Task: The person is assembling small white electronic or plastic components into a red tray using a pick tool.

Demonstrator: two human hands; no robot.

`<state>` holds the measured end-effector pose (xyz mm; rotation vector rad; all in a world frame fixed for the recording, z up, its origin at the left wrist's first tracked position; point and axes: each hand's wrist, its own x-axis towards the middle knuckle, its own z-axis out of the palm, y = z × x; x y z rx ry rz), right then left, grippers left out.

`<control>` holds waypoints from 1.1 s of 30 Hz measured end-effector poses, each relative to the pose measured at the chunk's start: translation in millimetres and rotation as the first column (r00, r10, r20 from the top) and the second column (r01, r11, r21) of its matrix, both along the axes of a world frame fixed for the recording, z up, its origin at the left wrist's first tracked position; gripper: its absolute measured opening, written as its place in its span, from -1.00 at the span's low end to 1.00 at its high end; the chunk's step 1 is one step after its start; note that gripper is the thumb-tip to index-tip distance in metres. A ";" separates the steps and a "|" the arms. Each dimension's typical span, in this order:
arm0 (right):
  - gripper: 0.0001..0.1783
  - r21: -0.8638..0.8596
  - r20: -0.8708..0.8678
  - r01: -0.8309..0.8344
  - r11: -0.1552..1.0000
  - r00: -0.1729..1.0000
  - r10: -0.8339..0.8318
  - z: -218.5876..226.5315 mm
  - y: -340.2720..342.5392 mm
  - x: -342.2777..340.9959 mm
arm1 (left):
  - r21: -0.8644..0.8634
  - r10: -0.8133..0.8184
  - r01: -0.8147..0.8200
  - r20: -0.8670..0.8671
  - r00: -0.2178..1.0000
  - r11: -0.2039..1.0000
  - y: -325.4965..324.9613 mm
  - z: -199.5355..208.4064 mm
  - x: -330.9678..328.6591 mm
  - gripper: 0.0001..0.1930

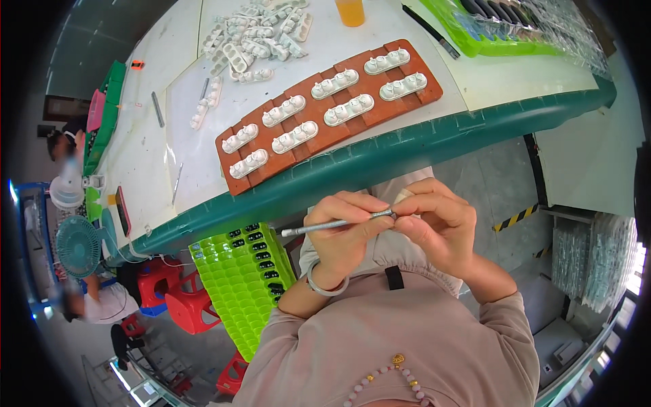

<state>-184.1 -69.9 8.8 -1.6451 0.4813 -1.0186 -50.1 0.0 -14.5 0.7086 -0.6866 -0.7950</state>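
In front of my body, below the table edge, my left hand [342, 234] pinches a slim grey rod-shaped tool [308, 229] with a ridged metal end. My right hand [441, 220] is closed at that ridged end, fingertips touching those of my left hand. A small pale piece [404, 197] shows at the right fingers; whether it is held or worn I cannot tell. On the table, a brown ridged tray [308, 149] bears two rows of white oblong pieces [295, 136] with small knobs. More white pieces [254, 37] lie heaped beyond it.
A green padded edge [380, 150] borders the table. A cup of orange liquid [350, 12], a dark pen [430, 30] and a green tray [502, 41] stand or lie at the back. Left below are a lime-green tray stack [234, 292], red stools [190, 305] and a fan [76, 245].
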 end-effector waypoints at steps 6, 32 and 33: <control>-0.86 0.472 0.202 -0.291 0.832 0.955 0.219 -0.7 -7.2 -5.6 | -0.104 -0.004 0.026 0.204 0.979 0.994 -0.4 2.0 3.8 -0.73; -0.78 0.718 0.326 -0.210 0.663 0.944 -0.054 -0.1 -18.5 -31.8 | 0.000 -0.235 0.263 -0.450 0.862 0.965 -2.4 -3.7 -8.3 -0.80; -0.79 0.707 0.354 -0.249 0.662 0.935 -0.026 -1.7 -17.8 -32.5 | -0.018 -0.259 0.285 -0.472 0.843 0.958 -3.1 -4.3 -12.1 -0.81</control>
